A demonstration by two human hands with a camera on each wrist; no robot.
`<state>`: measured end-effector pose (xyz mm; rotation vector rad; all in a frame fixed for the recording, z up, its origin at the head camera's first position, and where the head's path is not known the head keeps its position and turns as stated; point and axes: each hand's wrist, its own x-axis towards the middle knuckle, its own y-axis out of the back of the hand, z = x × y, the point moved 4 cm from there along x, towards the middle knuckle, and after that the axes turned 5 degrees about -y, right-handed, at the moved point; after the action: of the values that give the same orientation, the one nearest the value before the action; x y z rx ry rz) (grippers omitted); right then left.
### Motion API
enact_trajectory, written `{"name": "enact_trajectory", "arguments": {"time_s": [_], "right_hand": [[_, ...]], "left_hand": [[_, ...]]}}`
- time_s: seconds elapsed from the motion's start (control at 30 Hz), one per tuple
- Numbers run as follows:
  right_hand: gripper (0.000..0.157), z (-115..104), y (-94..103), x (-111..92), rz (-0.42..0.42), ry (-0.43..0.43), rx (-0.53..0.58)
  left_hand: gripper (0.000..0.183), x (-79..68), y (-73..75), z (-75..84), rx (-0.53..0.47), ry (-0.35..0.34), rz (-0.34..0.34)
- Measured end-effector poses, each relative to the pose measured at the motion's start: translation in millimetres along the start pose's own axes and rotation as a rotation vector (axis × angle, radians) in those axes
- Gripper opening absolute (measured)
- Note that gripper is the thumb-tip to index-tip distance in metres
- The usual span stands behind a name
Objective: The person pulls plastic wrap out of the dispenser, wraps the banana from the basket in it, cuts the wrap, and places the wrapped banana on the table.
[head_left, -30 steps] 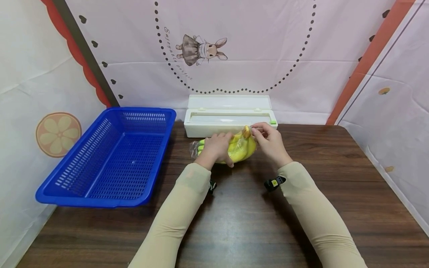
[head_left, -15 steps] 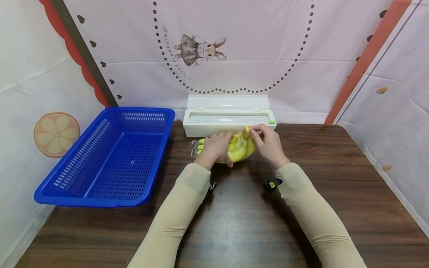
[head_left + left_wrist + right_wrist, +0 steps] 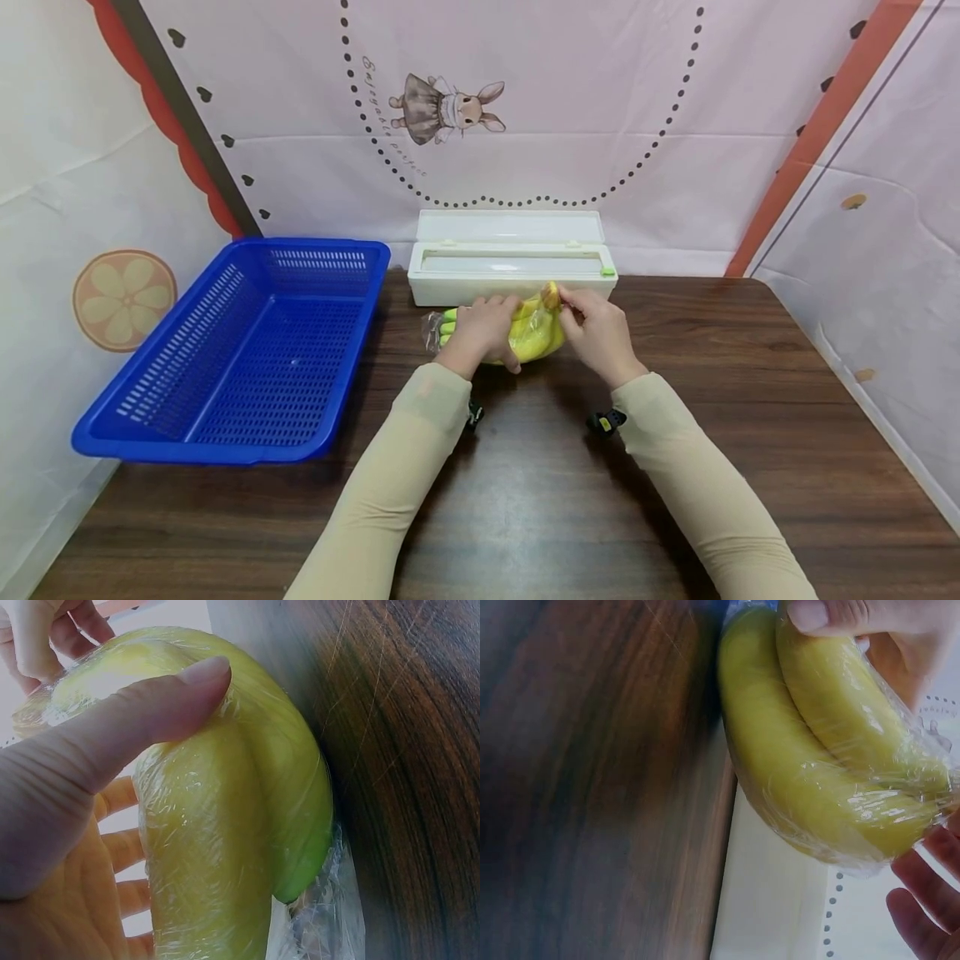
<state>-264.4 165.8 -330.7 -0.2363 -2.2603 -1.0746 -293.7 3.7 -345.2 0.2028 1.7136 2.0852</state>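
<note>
A bunch of yellow bananas [image 3: 531, 335] with greenish tips lies in clear cling film on the table in front of the white box. My left hand [image 3: 489, 327] grips it from above, and in the left wrist view the thumb [image 3: 161, 705] presses on the wrapped fruit, fingers around the far side. Loose crumpled cling film [image 3: 432, 332] sticks out past the green tips. At the stem end, my right hand [image 3: 598, 333] pinches the film with thumb and fingers. In the right wrist view, its fingers [image 3: 922, 915] are curled beside the stem, which is partly cut off by the frame.
The long white cling film dispenser box [image 3: 513, 287] stands behind the bananas with its lid [image 3: 510, 225] up and a green slider [image 3: 607, 272] at its right end. A blue perforated basket [image 3: 277, 367] sits on the left of the brown table [image 3: 540, 500]. Printed cloth hangs behind.
My right hand has shifted slightly left and turned closer round the stem end, covering more of the bunch's right side. The left hand keeps its grip in the same place.
</note>
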Motion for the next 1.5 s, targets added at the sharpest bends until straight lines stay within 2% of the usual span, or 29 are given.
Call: {"name": "enact_trajectory", "arguments": {"time_s": [0.1, 0.23, 0.37, 0.5, 0.63, 0.73, 0.87, 1.0, 1.2, 1.33, 1.5], "right_hand": [[0.035, -3.9, 1.4, -3.1, 0.005, 0.044, -0.031], [0.038, -6.8, 0.5, -5.0, -0.029, 0.054, -0.092], [0.040, -7.6, -0.8, -4.1, -0.048, 0.012, -0.137], [0.038, -6.5, -0.7, -2.2, -0.030, -0.042, -0.146], [0.035, -6.6, -0.3, -2.0, -0.023, -0.059, -0.141], [0.036, -6.9, -0.5, -1.6, -0.032, -0.064, -0.134], [0.037, -5.5, -1.5, -1.1, -0.055, -0.079, -0.109], [0.040, -0.9, -1.9, -1.6, -0.092, -0.122, -0.080], [0.057, 4.9, -3.1, -5.1, -0.205, -0.216, -0.068], [0.071, 5.9, -7.0, -11.6, -0.319, -0.270, -0.034], [0.078, 5.4, -13.0, -20.2, -0.402, -0.314, 0.023]], "left_hand": [[0.103, -0.6, 0.8, 0.4, 0.002, -0.001, 0.006], [0.102, -1.1, 0.6, 1.6, 0.007, -0.004, 0.006], [0.103, -0.7, -0.3, 3.9, 0.044, -0.009, 0.006], [0.105, -0.4, -1.1, 6.6, 0.077, -0.014, 0.009], [0.104, -2.6, -2.8, 6.3, 0.049, -0.024, 0.022], [0.110, -5.7, -4.2, 3.1, 0.001, -0.048, 0.038], [0.114, -12.1, -2.5, -3.5, -0.042, -0.094, 0.094], [0.094, -19.4, 1.9, -11.8, -0.035, -0.089, 0.137], [0.054, -27.0, 2.0, -21.4, -0.026, -0.027, 0.110], [0.047, -31.3, 2.8, -22.8, -0.057, -0.015, 0.123], [0.046, -37.6, 5.6, -21.9, -0.064, -0.016, 0.141]]}}
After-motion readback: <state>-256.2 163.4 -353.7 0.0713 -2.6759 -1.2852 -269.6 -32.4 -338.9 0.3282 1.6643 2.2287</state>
